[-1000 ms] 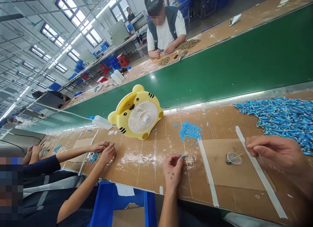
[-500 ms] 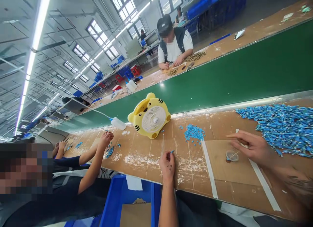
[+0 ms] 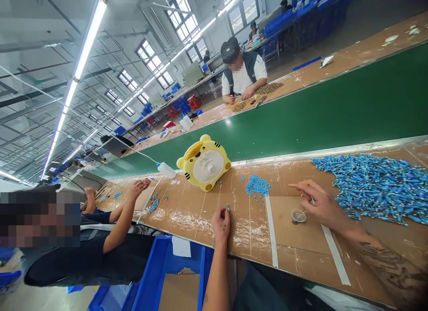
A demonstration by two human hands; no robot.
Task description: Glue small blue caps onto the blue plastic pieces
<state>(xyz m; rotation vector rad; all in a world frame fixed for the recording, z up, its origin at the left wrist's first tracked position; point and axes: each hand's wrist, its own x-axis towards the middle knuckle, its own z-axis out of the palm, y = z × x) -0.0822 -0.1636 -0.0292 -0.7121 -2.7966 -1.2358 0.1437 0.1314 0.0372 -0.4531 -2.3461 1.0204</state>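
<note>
My left hand (image 3: 220,224) rests near the table's front edge, fingers closed on a small blue piece (image 3: 228,207) that sticks up from thumb and fingertip. My right hand (image 3: 317,206) hovers over a cardboard sheet (image 3: 290,237), index finger stretched left and the others loosely bent. Below its thumb sits a small round dish (image 3: 298,216) with a thin stick across it. Something pale shows between these fingers, too small to name. Small blue discs (image 3: 257,186) lie scattered left of that hand. To its right spreads a large heap of slim blue pieces (image 3: 384,186).
A yellow animal-shaped fan (image 3: 204,163) stands at the table's back edge, beside a green belt (image 3: 284,123). A white bottle (image 3: 166,170) lies farther left. One co-worker (image 3: 117,230) sits at left, another (image 3: 244,74) opposite. A blue bin (image 3: 152,271) is below the table.
The view has shifted, so nearby table objects appear farther left. My right hand is less blurred and has its index finger stretched out. My left hand keeps its small blue piece.
</note>
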